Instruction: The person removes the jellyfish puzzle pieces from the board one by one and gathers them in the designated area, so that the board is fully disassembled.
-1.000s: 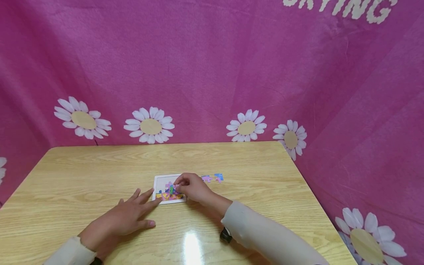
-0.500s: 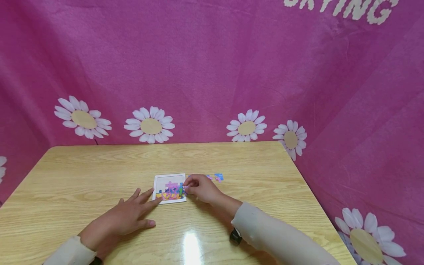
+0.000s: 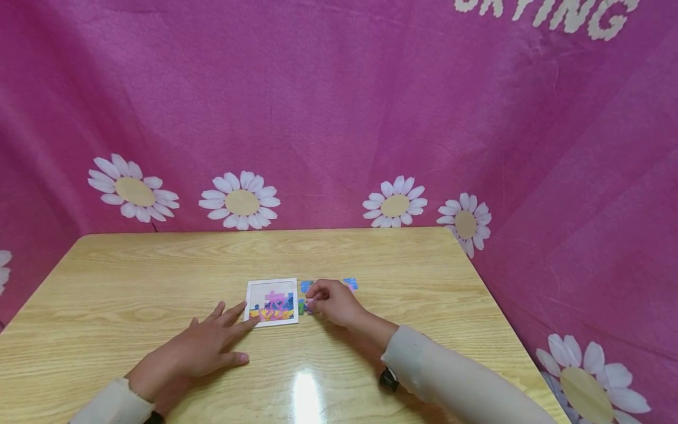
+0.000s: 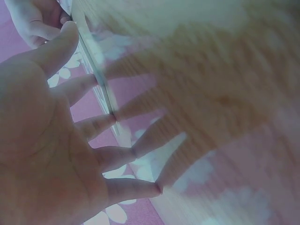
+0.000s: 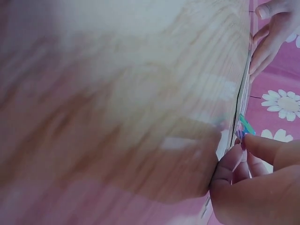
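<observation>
A small white-framed jigsaw tray lies flat on the wooden table, with pink, blue and yellow pieces filling its lower part and bare backing above. My left hand rests spread out, two fingertips at the tray's left edge; the left wrist view shows the palm with straight fingers. Just right of the tray, my right hand pinches a green and purple jigsaw piece between thumb and fingertips. That piece, tilted, sticks up from the fingers in the right wrist view, its green part showing.
A blue loose piece lies at the tray's upper right, partly behind the right hand. Farther right is another blue and pink piece. Pink cloth with daisies stands behind the table.
My right hand has moved right, carrying the green and purple jigsaw piece from over the tray to just outside its right edge. The left hand and tray have stayed put.
</observation>
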Action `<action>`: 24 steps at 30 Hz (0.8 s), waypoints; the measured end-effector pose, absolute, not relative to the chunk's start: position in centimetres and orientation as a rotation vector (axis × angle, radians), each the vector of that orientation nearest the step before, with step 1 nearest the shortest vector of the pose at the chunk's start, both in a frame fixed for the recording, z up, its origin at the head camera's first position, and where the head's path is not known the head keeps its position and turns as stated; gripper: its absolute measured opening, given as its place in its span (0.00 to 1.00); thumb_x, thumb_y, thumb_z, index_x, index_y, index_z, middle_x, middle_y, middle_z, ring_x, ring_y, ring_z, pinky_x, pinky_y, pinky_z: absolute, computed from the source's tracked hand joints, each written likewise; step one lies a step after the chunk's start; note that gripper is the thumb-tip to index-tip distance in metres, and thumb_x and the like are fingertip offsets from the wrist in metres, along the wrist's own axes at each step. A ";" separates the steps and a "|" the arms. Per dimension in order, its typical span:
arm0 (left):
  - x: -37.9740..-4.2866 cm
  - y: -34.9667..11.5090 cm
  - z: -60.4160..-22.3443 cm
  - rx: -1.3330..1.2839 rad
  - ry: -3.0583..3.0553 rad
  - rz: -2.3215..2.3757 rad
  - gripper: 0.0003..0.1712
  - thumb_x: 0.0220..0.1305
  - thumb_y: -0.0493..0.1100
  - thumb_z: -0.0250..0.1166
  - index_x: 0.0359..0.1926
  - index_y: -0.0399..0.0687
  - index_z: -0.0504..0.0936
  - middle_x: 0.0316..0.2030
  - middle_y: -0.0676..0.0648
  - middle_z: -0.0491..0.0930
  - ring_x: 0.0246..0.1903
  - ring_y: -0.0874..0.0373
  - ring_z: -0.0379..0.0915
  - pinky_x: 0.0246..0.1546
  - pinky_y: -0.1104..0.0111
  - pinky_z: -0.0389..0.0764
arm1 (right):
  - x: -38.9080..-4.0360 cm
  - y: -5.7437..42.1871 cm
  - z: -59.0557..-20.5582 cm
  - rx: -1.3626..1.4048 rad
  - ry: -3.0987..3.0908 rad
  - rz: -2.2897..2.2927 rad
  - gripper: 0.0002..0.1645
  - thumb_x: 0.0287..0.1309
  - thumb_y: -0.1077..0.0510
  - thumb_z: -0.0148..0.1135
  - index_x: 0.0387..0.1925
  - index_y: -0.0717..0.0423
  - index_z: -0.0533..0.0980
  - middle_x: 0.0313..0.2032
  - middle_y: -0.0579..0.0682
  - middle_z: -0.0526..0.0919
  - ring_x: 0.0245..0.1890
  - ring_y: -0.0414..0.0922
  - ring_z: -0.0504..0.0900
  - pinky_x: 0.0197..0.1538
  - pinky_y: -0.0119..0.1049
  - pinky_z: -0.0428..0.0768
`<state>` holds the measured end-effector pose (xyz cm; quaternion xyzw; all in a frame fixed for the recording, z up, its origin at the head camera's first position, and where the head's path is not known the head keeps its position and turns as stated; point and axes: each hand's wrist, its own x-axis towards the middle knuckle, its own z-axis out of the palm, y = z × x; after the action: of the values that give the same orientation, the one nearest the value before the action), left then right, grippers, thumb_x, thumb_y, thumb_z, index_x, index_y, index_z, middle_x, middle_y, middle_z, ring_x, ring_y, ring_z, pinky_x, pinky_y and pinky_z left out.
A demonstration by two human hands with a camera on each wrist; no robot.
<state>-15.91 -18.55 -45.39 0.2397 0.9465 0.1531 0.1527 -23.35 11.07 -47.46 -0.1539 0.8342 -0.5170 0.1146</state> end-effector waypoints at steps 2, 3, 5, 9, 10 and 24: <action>-15.9 -18.5 -45.4 0.687 2.717 0.440 0.43 0.66 0.68 0.65 0.77 0.64 0.67 0.79 0.38 0.57 0.74 0.21 0.46 0.55 0.17 0.54 | -23.4 11.2 -47.4 -0.452 2.477 -1.489 0.04 0.63 0.70 0.67 0.39 0.63 0.82 0.30 0.49 0.84 0.26 0.37 0.77 0.29 0.28 0.74; -15.9 -18.5 -45.4 0.687 2.718 0.441 0.43 0.66 0.68 0.65 0.77 0.64 0.67 0.79 0.38 0.57 0.74 0.21 0.46 0.55 0.17 0.54 | -23.4 11.3 -47.4 -0.459 2.491 -1.476 0.04 0.62 0.70 0.67 0.39 0.63 0.82 0.29 0.49 0.84 0.26 0.37 0.77 0.29 0.28 0.74; -15.8 -18.5 -45.4 0.690 2.722 0.441 0.43 0.66 0.68 0.65 0.77 0.63 0.67 0.78 0.38 0.57 0.74 0.21 0.46 0.54 0.17 0.54 | -23.4 11.4 -47.4 -0.467 2.512 -1.450 0.04 0.62 0.70 0.67 0.39 0.62 0.82 0.29 0.48 0.84 0.25 0.37 0.77 0.28 0.28 0.73; -15.8 -18.5 -45.4 0.698 2.729 0.440 0.43 0.66 0.68 0.64 0.77 0.63 0.67 0.78 0.37 0.57 0.74 0.21 0.46 0.54 0.17 0.54 | -23.3 11.5 -47.3 -0.470 2.547 -1.391 0.04 0.63 0.69 0.67 0.39 0.61 0.82 0.28 0.47 0.83 0.24 0.37 0.75 0.27 0.28 0.71; -15.8 -18.5 -45.4 0.699 2.728 0.443 0.42 0.66 0.67 0.64 0.77 0.63 0.67 0.78 0.37 0.57 0.74 0.21 0.46 0.54 0.17 0.54 | -23.3 11.5 -47.3 -0.471 2.553 -1.377 0.04 0.63 0.69 0.67 0.39 0.61 0.82 0.27 0.47 0.83 0.24 0.37 0.75 0.26 0.28 0.70; -15.7 -18.6 -45.4 0.705 2.724 0.451 0.41 0.67 0.67 0.64 0.77 0.62 0.67 0.78 0.37 0.57 0.74 0.21 0.46 0.54 0.17 0.54 | -23.6 11.6 -47.4 -0.557 2.665 -1.235 0.03 0.60 0.68 0.70 0.35 0.60 0.83 0.27 0.44 0.81 0.28 0.35 0.75 0.33 0.27 0.73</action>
<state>-15.69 -18.55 -45.37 0.2447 0.9457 0.1566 0.1456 -23.57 11.62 -47.38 -0.1858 0.8888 -0.4119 0.0759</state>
